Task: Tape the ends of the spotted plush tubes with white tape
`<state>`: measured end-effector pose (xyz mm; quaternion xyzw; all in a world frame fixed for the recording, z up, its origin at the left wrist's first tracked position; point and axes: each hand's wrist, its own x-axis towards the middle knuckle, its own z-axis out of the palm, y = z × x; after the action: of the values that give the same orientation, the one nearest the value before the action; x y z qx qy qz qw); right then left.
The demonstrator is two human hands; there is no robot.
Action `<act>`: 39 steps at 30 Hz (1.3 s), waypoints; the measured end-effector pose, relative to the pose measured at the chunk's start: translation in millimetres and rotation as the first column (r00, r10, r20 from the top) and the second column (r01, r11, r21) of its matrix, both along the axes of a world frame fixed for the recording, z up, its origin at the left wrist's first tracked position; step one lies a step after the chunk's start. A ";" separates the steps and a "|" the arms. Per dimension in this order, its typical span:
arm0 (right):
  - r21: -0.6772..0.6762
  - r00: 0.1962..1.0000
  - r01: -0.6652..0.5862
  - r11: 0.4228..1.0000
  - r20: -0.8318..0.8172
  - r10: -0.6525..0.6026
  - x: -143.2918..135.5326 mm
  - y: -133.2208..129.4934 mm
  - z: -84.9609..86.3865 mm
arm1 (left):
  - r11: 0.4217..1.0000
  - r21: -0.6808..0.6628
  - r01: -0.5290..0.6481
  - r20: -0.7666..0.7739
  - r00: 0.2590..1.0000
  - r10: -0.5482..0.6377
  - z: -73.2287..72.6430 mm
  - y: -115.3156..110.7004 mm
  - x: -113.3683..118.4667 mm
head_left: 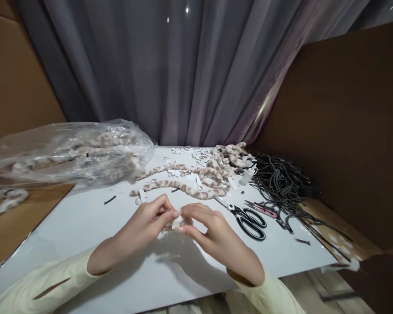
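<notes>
My left hand (pixel 147 222) and my right hand (pixel 212 229) meet over the white tabletop. Pinched between their fingertips is a small whitish piece (pixel 177 222), mostly covered by the fingers, so its kind is unclear. Just beyond the hands lies a fluffy brown-and-white spotted cord (pixel 183 186) with a white tag (pixel 142 194) at its left end. A similar cord runs behind it into a heap of fluffy spotted cords (pixel 229 157). Black-handled scissors (pixel 249 222) rest to the right of my right hand.
A clear plastic bag (pixel 85 152) of fluffy cords lies at the left. Black cords (pixel 278 179) pile up on the right, near pink-handled snips (pixel 264 210) and a small translucent bottle (pixel 247 175). Metal rings (pixel 185 173) are scattered at the back. Cardboard walls (pixel 347 131) flank the table.
</notes>
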<state>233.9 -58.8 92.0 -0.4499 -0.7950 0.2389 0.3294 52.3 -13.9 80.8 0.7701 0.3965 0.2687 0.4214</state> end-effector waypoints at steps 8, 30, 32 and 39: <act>-0.486 0.976 -0.184 0.854 -0.193 0.100 -2.8 26.0 -5.5 | 0.843 0.500 0.197 -0.090 0.980 -0.176 -7.6 -2.1 -3.1; 0.768 0.647 -0.310 0.561 0.602 -0.468 -31.6 24.6 -27.6 | 0.990 -0.051 -0.129 -0.040 0.991 0.127 4.7 3.1 2.2; 0.816 0.701 -0.328 0.476 0.548 -0.456 -28.4 34.2 -31.2 | 0.986 -0.099 -0.134 -0.016 0.991 0.133 6.6 5.7 1.2; 0.766 0.642 -0.279 0.579 0.597 -0.480 -32.6 47.7 -39.8 | 0.923 -0.355 -0.151 0.097 0.976 0.197 -0.3 18.5 1.9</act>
<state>201.3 -11.1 52.2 -0.3538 -0.8407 -0.3831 0.1457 54.2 4.6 80.5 0.6266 0.4759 0.2813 0.5493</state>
